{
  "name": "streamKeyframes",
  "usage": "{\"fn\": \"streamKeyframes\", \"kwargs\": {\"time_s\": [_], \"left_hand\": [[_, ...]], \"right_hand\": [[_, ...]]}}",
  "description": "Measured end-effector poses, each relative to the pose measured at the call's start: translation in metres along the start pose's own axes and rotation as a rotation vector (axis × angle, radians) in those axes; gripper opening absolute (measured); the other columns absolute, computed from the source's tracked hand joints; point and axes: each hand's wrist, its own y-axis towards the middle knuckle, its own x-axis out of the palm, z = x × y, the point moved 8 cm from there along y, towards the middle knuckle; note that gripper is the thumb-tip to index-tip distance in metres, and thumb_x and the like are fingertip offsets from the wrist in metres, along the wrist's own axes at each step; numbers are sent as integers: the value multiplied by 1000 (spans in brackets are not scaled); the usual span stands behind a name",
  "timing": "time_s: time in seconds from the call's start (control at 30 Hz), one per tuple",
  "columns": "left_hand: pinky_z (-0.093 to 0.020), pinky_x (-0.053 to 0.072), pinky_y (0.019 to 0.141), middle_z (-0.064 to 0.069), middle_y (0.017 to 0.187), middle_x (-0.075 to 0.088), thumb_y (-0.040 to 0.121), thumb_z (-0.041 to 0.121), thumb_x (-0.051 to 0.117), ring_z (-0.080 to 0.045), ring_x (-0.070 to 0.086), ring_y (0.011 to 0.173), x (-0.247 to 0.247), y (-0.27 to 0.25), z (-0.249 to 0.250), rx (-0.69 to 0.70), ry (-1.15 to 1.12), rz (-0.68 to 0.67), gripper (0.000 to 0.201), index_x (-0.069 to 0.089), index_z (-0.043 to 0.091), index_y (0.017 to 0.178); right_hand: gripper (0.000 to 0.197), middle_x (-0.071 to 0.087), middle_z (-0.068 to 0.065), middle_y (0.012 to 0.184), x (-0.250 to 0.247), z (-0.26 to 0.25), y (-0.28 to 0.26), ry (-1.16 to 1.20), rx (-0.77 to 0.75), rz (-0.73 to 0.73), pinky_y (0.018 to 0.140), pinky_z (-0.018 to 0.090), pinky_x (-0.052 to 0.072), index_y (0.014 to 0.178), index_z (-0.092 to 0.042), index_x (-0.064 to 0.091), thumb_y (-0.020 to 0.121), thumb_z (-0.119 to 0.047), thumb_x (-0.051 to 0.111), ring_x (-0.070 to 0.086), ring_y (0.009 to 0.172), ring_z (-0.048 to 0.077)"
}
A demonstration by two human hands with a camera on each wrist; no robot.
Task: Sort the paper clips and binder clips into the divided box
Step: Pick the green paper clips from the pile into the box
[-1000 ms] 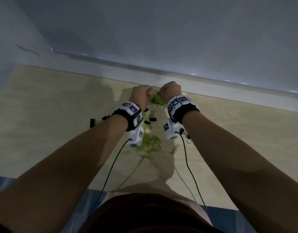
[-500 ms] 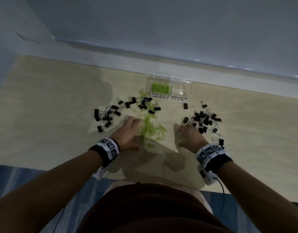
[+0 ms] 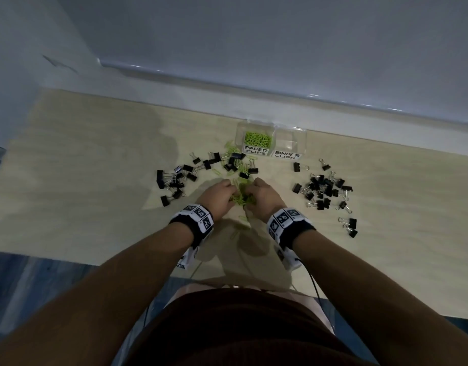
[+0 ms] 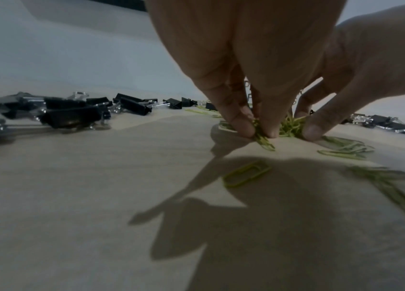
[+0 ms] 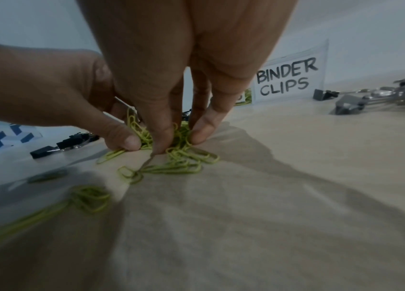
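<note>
A heap of green paper clips [image 3: 242,197] lies mid-table, and both hands close on it from either side. My left hand [image 3: 219,194] pinches clips with its fingertips [image 4: 242,126] down on the wood. My right hand [image 3: 261,196] gathers the same heap [image 5: 181,155], its fingertips [image 5: 161,145] curled into it. The clear divided box [image 3: 304,133] stands at the far edge; its "PAPER CLIPS" side holds green clips [image 3: 257,139], its "BINDER CLIPS" side [image 5: 287,78] looks bare. Black binder clips lie in a left group [image 3: 174,180], a middle group [image 3: 227,161] and a right group [image 3: 323,190].
A pale wall and ledge [image 3: 254,101] run just behind the box. Stray green clips [image 4: 247,175] lie on the wood near my wrists. Cables [image 3: 313,283] trail from the wrist cameras toward the near table edge [image 3: 69,260].
Both hands came back from the box at the far edge to the table's middle, then drew together around the green paper clip heap.
</note>
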Motion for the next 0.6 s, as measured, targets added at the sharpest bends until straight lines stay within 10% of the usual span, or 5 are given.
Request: {"fn": "streamKeyframes", "kwargs": {"time_s": [0.6], "left_hand": [[-29,54,82,-9,95,70,90,15,59,-19,65,83,-108,71,40,13,-285,235,16,68,6,98]], "right_hand": [[10,72,9,82,-88,76,-11,542,245,395,73,28,55,80,-7,71,72,-9,77,66,73,18]]}}
